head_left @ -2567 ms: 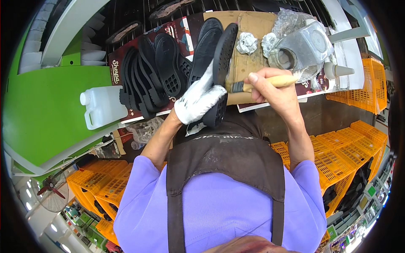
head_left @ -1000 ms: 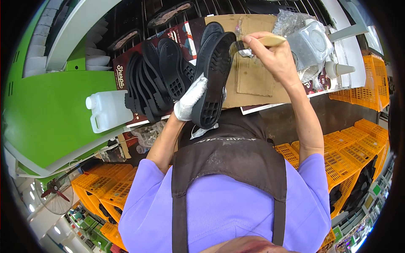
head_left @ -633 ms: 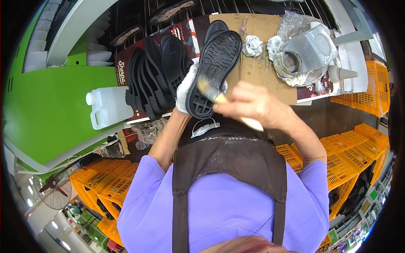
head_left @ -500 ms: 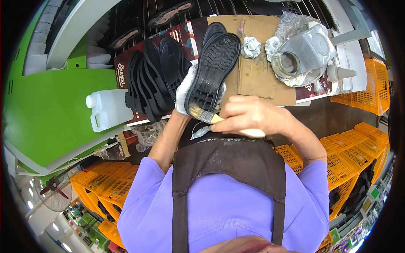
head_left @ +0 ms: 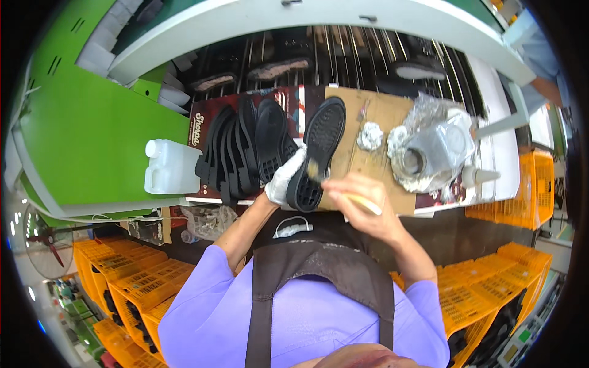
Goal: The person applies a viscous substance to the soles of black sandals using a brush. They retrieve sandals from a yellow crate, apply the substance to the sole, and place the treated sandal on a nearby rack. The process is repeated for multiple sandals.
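My left hand (head_left: pixel 286 181), in a white glove, grips a black shoe sole (head_left: pixel 324 129) by its side near the end closest to me. The sole's ridged, hollowed face is turned up. A flat paintbrush (head_left: pixel 314 170) is pinched in my bare right hand (head_left: pixel 367 202), its pale handle pointing toward me. Its bristles touch the sole around the middle, above the square-celled heel part. Left of my gloved hand, another black sole (head_left: pixel 271 126) leans against several more soles (head_left: pixel 222 150) standing in a row.
Brown cardboard (head_left: pixel 368 167) covers the bench. On it are crumpled white wads (head_left: pixel 369 136) and a tilted clear plastic container (head_left: pixel 443 142), with a nozzle bottle (head_left: pixel 480 176) beside it. A white jug (head_left: pixel 173 168) stands left. Behind run metal rollers (head_left: pixel 343 58). Orange crates (head_left: pixel 491 288) flank me.
The brush has moved from the sole's heel end up toward its middle, with my right hand following. My view has shifted, showing more of the rollers and a person at the far right.
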